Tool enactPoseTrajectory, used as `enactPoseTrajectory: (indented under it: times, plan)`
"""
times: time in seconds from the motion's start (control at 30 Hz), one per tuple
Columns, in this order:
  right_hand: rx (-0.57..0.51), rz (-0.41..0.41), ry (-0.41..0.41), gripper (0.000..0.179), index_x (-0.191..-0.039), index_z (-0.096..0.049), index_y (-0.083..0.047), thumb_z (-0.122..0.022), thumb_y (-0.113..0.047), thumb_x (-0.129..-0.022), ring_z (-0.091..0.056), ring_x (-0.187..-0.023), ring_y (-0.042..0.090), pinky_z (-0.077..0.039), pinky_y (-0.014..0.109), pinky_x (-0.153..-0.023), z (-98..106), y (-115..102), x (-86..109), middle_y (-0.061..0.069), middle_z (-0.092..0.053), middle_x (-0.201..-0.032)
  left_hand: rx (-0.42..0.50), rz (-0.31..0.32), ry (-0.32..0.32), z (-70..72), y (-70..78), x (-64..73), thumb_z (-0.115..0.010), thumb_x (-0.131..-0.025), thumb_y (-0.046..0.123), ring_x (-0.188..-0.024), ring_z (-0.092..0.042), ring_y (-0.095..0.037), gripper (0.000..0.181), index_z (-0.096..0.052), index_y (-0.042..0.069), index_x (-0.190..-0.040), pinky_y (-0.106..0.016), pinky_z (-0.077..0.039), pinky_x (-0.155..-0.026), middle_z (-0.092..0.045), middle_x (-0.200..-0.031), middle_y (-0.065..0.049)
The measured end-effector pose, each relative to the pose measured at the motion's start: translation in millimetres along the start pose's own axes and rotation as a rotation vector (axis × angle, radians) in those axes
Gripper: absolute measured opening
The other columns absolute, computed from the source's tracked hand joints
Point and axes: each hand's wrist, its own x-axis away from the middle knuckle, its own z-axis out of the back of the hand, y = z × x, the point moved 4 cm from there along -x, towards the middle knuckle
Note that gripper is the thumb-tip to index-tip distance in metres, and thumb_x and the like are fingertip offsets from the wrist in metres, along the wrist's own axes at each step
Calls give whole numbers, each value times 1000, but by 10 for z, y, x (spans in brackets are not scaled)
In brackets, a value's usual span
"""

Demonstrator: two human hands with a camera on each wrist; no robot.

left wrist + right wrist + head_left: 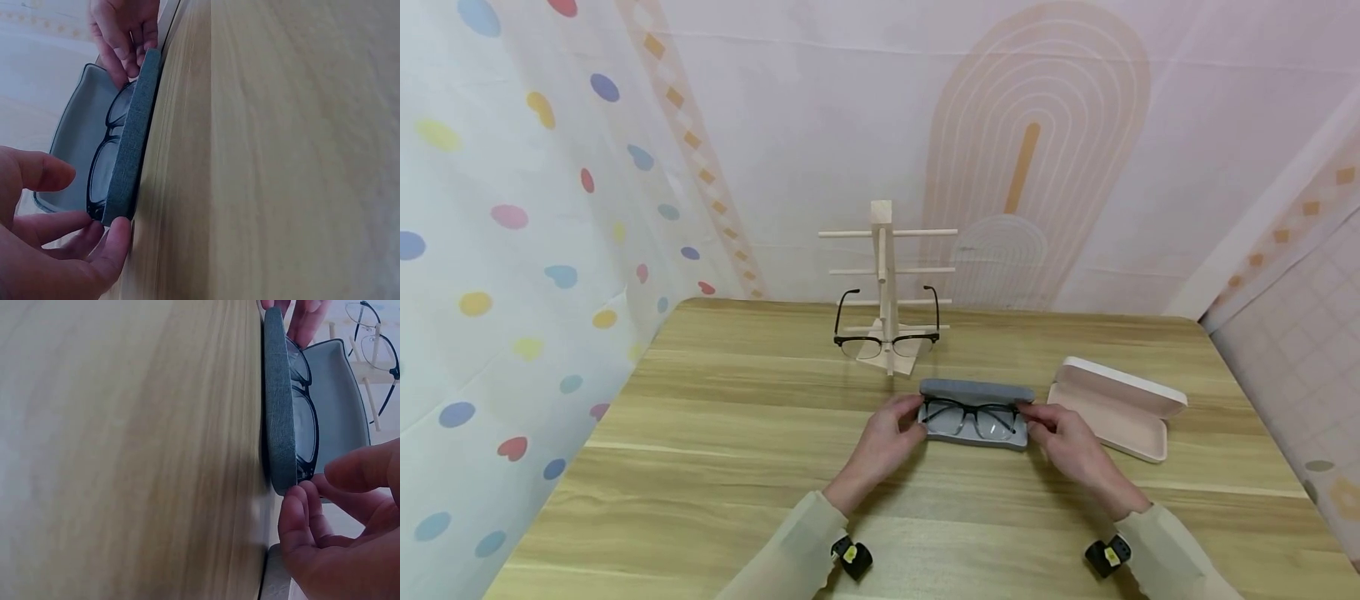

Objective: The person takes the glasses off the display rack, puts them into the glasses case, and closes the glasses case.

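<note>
A grey glasses case (977, 389) lies unfolded on the table, its lid tilted back. Black-framed eyeglasses (973, 412) rest inside with their temples folded behind the lenses. At the case's left end, my left hand (887, 442) curls its fingers around the corner; one fingertip meets the end of the frame (94, 209), and the thumb hangs above the case. My right hand (1067, 446) grips the opposite end likewise, its fingertips (297, 503) at the corner beside the hinge of the eyeglasses (305, 467).
Behind the case stands a wooden display rack (882, 217) with several crossbars. Another pair of eyeglasses (887, 340) with dark upper rims sits low on it. To the right lies an open pale pink glasses case (1120, 387). Patterned cloth (805, 133) hangs behind the wooden table (715, 467).
</note>
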Motion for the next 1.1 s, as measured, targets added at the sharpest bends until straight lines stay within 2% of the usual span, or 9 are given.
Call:
enactPoseTrajectory:
  times: [0.23, 0.43, 0.6, 0.7, 0.83, 1.0, 1.1]
  plan:
    - [-16, 23, -8, 33, -131, -62, 15, -56, 5, -100, -56, -117, 32, -49, 26, -86, -19, 19, -7, 31, -63, -132, 4, 0, 8, -5, -25, -9, -63, -93, 8, -133, -53, -39, 48, -59, -10, -138, -54, -41, -113, -56, -143, -23]
    - [-22, 2, -3, 34, -132, -62, 13, -58, 3, -100, -57, -116, 31, -50, 24, -85, -10, 27, 1, 30, -64, -130, 15, 12, 4, 3, -28, -1, -64, -93, 10, -133, -52, -40, 48, -60, -9, -138, -56, -40, -114, -55, -144, -23]
    - [-43, -30, -6, 35, -134, -62, 11, -59, -2, -102, -60, -117, 31, -50, 22, -83, 33, 37, 47, 26, -65, -129, 103, 54, -2, 28, -45, 27, -62, -95, 9, -126, -58, -40, 46, -60, -8, -137, -54, -46, -108, -58, -140, -25]
    - [-42, -50, 23, 33, -134, -63, 8, -58, -4, -104, -61, -114, 29, -51, 22, -82, 93, 44, 91, 22, -68, -127, 160, 69, 9, 53, -57, 42, -59, -94, 6, -121, -62, -38, 45, -59, -9, -137, -50, -52, -103, -62, -135, -25]
    - [-34, -62, 112, 30, -130, -65, 6, -55, -7, -105, -62, -110, 27, -50, 19, -84, 189, 26, 142, 18, -69, -122, 205, 96, 33, 78, -60, 41, -58, -96, 8, -122, -61, -38, 46, -56, -9, -139, -47, -53, -102, -63, -135, -25]
    - [-10, -37, 192, 38, -135, -62, 4, -53, -23, -110, -62, -116, 32, -46, 15, -90, 248, -35, 135, 20, -67, -128, 244, 143, 45, 74, -62, 9, -57, -106, 22, -128, -58, -35, 49, -51, -2, -148, -44, -52, -104, -60, -140, -21]
    - [3, -25, 192, 46, -142, -58, 2, -49, -31, -111, -61, -119, 32, -48, 23, -94, 237, -54, 102, 20, -66, -133, 236, 134, 47, 72, -38, -8, -56, -107, 30, -130, -57, -34, 51, -51, 3, -150, -46, -50, -106, -59, -143, -19]
